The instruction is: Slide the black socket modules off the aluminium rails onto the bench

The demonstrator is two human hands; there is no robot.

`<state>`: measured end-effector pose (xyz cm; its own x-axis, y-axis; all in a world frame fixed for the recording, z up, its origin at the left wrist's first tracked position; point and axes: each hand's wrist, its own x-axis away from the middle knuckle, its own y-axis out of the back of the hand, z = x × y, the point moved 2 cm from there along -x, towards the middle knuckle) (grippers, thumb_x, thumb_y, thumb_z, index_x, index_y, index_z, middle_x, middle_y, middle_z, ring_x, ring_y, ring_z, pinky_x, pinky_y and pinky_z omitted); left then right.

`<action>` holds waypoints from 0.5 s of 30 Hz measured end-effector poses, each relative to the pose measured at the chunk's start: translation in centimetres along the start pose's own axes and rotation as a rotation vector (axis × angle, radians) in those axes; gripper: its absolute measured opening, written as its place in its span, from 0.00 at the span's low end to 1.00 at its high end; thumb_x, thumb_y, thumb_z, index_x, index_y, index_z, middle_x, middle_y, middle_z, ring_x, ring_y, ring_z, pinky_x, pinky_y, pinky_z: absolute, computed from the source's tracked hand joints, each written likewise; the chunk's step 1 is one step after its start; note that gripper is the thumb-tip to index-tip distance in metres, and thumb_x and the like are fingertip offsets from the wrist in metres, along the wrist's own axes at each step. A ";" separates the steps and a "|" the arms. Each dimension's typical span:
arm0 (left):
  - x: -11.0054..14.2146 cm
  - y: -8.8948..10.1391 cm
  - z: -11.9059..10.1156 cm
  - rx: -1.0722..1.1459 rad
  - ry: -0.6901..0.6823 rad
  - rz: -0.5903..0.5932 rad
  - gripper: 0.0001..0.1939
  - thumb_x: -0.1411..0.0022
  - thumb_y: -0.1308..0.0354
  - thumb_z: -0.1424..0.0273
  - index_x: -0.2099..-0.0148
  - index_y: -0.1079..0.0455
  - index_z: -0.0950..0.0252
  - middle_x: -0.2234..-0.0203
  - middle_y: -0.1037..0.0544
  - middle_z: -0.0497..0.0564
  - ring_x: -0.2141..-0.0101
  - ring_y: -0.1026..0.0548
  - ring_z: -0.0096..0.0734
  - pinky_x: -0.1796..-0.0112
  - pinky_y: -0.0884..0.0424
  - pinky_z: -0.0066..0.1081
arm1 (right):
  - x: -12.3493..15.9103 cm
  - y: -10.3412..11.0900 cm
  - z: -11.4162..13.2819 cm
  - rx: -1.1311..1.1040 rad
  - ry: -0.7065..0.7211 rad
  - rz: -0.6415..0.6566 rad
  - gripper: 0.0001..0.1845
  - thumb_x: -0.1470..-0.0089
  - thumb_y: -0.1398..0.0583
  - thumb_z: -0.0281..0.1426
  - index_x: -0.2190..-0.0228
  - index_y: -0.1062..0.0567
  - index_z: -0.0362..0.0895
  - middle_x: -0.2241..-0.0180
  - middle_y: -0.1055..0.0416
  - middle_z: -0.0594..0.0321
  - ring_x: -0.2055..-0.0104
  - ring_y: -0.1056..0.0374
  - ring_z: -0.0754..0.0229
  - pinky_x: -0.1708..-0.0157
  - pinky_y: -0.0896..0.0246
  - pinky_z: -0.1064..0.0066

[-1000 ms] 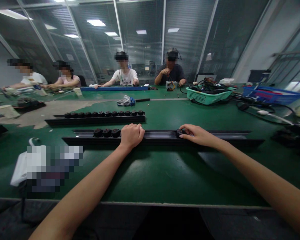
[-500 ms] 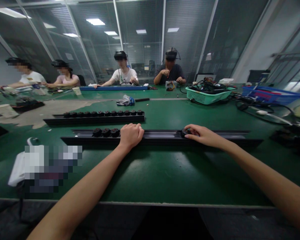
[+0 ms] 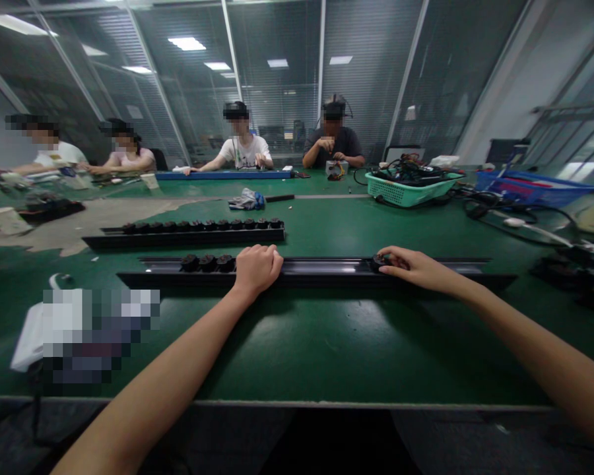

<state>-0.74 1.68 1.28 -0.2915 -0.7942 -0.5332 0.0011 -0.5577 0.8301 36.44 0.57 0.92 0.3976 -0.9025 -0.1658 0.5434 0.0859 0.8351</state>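
Clock over view, 12 = far side. Green desk (image 3: 297, 349) under everything. Near rail (image 3: 327, 282), black channel, lies crosswise, 8 to 4 o'clock. Far rail (image 3: 188, 239), shorter, at 9, a row of round parts along it. Green basket (image 3: 400, 194) of cables at 2. Left hand (image 3: 258, 272) at 8: clenched on near rail, can't tell what's under the fingers. Right hand (image 3: 418, 268) just past 3: thumb and fingers grasping gripped part (image 3: 377, 262), round, black, in the channel. Three loose parts (image 3: 206, 263) in same channel, near 9.
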 end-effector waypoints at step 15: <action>0.0 -0.4 0.2 0.027 0.001 -0.015 0.21 0.29 0.60 0.66 0.66 0.26 0.63 0.70 0.20 0.58 0.67 0.24 0.43 0.66 0.40 0.39 | 1.4 1.4 -2.3 -0.004 -0.058 0.038 0.31 0.41 0.43 0.56 0.48 0.29 0.47 0.72 0.36 0.66 0.69 0.38 0.57 0.66 0.43 0.64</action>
<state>-0.96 1.98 0.99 -0.2906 -0.7858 -0.5459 -0.0296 -0.5629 0.8260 39.41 0.40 0.63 0.3744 -0.9214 -0.1037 0.5319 0.1218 0.8380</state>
